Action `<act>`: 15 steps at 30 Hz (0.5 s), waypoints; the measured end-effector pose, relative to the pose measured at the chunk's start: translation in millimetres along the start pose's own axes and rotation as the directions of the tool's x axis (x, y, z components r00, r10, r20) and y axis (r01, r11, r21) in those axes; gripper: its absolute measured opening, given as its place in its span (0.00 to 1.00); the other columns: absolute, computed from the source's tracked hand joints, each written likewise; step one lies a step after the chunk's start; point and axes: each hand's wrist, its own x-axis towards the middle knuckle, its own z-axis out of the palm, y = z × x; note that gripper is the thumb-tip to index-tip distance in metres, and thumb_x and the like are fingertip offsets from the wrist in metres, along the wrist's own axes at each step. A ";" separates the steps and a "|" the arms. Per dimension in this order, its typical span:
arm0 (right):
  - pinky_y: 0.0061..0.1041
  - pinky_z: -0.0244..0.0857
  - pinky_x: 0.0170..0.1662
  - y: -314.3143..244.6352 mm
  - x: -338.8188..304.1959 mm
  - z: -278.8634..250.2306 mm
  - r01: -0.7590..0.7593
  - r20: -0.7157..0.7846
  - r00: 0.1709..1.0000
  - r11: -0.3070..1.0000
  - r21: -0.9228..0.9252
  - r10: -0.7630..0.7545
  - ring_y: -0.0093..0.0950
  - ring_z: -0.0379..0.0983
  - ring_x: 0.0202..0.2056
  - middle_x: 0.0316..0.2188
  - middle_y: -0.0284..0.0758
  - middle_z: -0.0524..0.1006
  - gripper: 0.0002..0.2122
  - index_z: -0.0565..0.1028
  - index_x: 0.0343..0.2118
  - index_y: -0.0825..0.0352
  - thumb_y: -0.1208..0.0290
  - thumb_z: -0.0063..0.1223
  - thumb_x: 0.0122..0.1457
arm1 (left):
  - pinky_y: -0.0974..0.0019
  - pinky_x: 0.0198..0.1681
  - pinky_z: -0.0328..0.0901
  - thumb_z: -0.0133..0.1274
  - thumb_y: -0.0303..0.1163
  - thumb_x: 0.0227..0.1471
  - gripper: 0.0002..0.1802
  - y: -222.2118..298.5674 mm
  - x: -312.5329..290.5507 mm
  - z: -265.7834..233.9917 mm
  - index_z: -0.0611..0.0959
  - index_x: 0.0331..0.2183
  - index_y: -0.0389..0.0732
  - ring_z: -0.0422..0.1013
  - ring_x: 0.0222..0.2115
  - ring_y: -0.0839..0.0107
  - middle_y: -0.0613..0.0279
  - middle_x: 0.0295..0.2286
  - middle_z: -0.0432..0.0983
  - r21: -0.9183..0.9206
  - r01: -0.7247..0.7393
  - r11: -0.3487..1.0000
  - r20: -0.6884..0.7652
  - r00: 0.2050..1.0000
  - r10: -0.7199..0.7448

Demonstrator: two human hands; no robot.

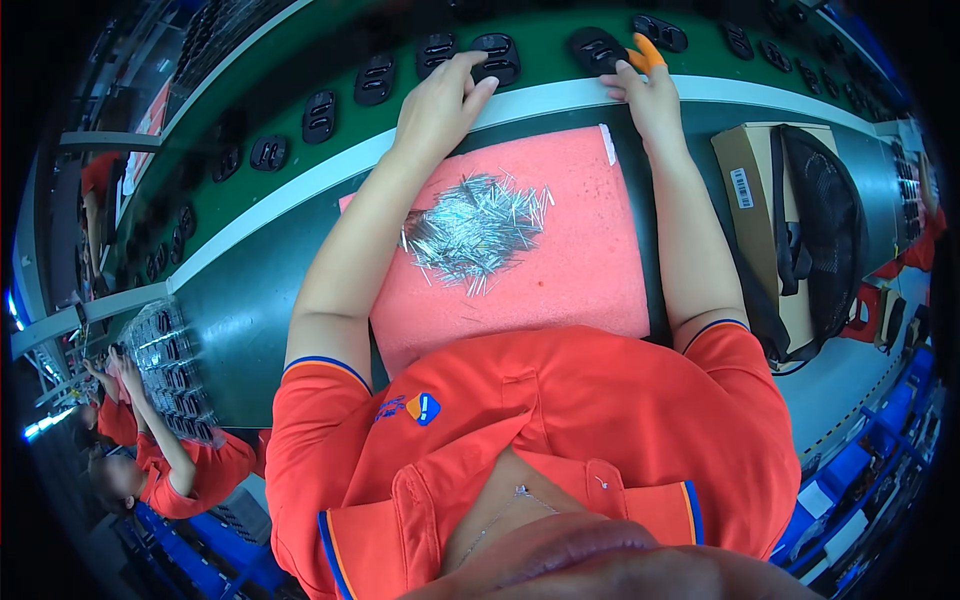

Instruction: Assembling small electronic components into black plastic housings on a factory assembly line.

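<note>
On the green belt ahead, my right hand point(650, 95) has its fingers closed at the right edge of a black oval plastic part point(597, 50), which sits at a slant. Orange covers sheathe some of its fingertips. To the left, my left hand point(440, 108) rests over the belt's near rim, thumb and fingers apart. Its fingertips reach the edge of another black oval part point(497, 59) with raised slots, and one more black part point(436, 53) lies just behind it. Nearer me, a loose pile of thin silvery metal pins point(475, 230) lies on a pink foam sheet point(590, 270).
More black parts point(375, 79) line the green belt point(335, 60) both ways. A white rail point(540, 100) edges it. A cardboard box point(750, 200) and a black mesh bag point(825, 220) stand right. Co-workers in red shirts point(190, 470) sit at the left.
</note>
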 end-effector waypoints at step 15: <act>0.22 0.63 0.42 -33.0 -63.5 40.3 0.443 0.764 0.620 0.883 -0.155 -0.177 0.25 0.70 0.36 0.38 0.32 0.74 0.13 0.77 0.45 0.60 0.68 0.56 0.55 | 0.52 0.39 0.68 0.44 0.33 0.57 0.23 6.0 39.8 11.5 0.65 0.54 0.46 0.73 0.36 0.48 0.43 0.35 0.77 0.091 0.056 0.994 0.083 0.994 -0.064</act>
